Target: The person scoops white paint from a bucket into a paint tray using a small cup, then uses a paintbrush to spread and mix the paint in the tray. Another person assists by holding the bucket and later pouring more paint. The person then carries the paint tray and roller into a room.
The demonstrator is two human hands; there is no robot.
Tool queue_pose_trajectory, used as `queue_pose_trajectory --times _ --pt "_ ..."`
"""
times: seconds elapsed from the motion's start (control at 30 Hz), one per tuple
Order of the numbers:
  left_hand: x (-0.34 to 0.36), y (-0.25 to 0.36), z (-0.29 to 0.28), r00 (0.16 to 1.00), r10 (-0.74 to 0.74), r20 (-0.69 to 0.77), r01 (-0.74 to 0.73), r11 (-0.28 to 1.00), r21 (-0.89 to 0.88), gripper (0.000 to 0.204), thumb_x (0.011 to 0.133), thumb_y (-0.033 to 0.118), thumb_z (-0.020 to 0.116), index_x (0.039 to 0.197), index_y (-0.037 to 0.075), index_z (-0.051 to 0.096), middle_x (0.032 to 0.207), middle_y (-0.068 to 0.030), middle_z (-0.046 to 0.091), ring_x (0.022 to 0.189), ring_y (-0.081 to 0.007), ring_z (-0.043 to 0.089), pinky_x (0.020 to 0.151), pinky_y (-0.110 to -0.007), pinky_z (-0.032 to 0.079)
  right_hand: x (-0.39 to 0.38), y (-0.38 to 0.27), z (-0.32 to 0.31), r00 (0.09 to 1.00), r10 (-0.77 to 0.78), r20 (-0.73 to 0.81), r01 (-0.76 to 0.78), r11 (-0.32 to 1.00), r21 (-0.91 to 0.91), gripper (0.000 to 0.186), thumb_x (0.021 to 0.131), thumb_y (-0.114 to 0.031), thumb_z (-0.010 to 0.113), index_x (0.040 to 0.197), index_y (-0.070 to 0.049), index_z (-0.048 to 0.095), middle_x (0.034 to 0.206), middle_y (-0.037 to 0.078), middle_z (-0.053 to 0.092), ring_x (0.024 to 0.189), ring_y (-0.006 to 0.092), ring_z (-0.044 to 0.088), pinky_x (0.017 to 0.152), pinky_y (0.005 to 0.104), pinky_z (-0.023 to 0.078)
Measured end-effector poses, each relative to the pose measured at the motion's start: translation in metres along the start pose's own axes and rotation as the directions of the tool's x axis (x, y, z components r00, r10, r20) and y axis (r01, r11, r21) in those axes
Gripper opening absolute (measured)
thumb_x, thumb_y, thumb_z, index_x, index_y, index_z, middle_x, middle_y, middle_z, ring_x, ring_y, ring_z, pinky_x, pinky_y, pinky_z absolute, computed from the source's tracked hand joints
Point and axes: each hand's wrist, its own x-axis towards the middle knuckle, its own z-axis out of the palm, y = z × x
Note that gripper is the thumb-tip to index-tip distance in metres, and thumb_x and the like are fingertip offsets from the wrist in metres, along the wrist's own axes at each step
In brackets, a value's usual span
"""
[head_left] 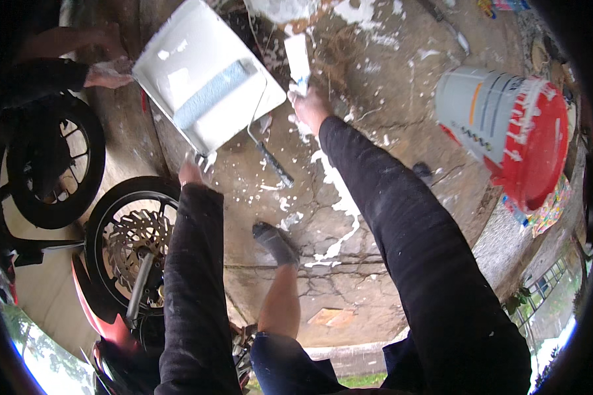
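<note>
My left hand (191, 172) closes on the lower corner of a white paint tray (159, 56), which is tilted. A roller (212, 94) with a pale blue-grey sleeve lies in the tray. Its wire frame reaches over the rim to a dark handle (275, 164). My right hand (311, 108), smeared with white, grips a flat, white-coated tool like a scraper (298, 58) just right of the tray. Another person's hand (109, 74) touches the tray's left corner.
A grey bucket (478, 112) with a red, paint-streaked rim lies tipped on the right. Motorcycle wheels (137, 247) stand on the left. White splashes (336, 204) mark the cracked concrete floor (349, 283). My foot in a grey sock (275, 243) is below the tray.
</note>
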Motion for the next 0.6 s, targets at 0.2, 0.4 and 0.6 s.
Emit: queue_pose_trajectory --times 0.2,0.4,0.6 --pt "-0.002 0.045 -0.032 0.992 0.070 -0.100 -0.081 0.990 -0.113 0.027 0.096 0.020 0.049 0.120 0.008 0.054 0.109 -0.0072 0.060 0.092 -0.0238 0.062 0.075 -0.041 0.055 0.008 -0.015 0.073 0.995 -0.038 0.088 0.019 0.979 0.204 0.025 0.093 -0.010 0.055 0.113 0.005 0.057 0.102 0.013 0.064 0.080 0.0218 0.068 0.060 0.0313 0.059" --pt "0.007 0.045 -0.070 0.987 0.161 0.022 -0.157 0.981 -0.116 0.024 0.097 0.016 0.051 0.119 0.009 0.056 0.105 -0.0062 0.062 0.088 -0.0207 0.064 0.067 -0.036 0.053 -0.031 -0.065 0.060 0.991 -0.006 0.137 -0.041 0.939 0.342 0.022 0.093 -0.009 0.054 0.111 0.004 0.056 0.101 0.014 0.065 0.080 0.0217 0.068 0.054 0.0298 0.059" --pt "-0.031 0.054 -0.050 0.988 0.150 0.027 -0.148 0.987 -0.055 0.028 0.098 0.015 0.050 0.125 0.011 0.056 0.104 -0.0027 0.063 0.087 -0.0160 0.063 0.066 -0.034 0.051 -0.040 -0.074 0.038 0.998 -0.017 0.055 0.004 0.974 0.228 0.025 0.090 -0.013 0.059 0.107 0.006 0.055 0.092 0.015 0.065 0.067 0.0218 0.068 0.046 0.0299 0.055"
